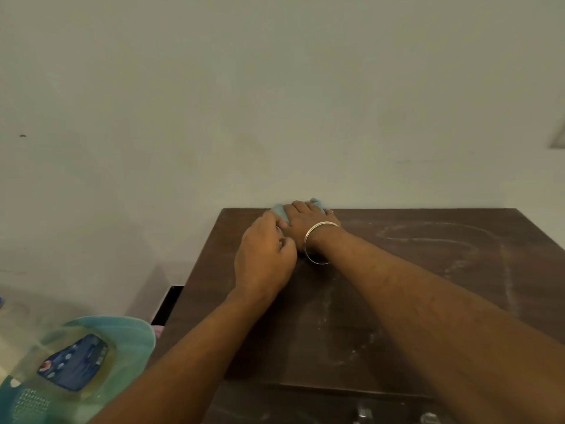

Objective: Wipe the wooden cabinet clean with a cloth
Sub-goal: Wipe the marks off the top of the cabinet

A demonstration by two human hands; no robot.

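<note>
At the cabinet's (382, 286) back edge, against the wall, lay the blue cloth (279, 211), soft, light, easily bunched. The right hand (308, 220) pressed it flat; the left hand (264, 255) curled beside it, perhaps pinching its near corner.

Counted, by kind:

2 hands: left hand (264, 258) at centre of the frame, right hand (308, 220) just above and right of it.

1 cloth (278, 210), light blue, only 2 small bits show around the hands, upper centre.

1 wooden cabinet (397, 286), dark brown top, fills centre and right of the frame.

1 bangle (319, 242), silver colour, on the right wrist.

1 bluish plastic thing (91, 362) w/ a dark blue label, lower left corner; cannot tell what it is.

2 small metal parts (363, 413), bottom edge, approx. centre-right, blurred.

1 wall (275, 87), plain, upper half.
</note>
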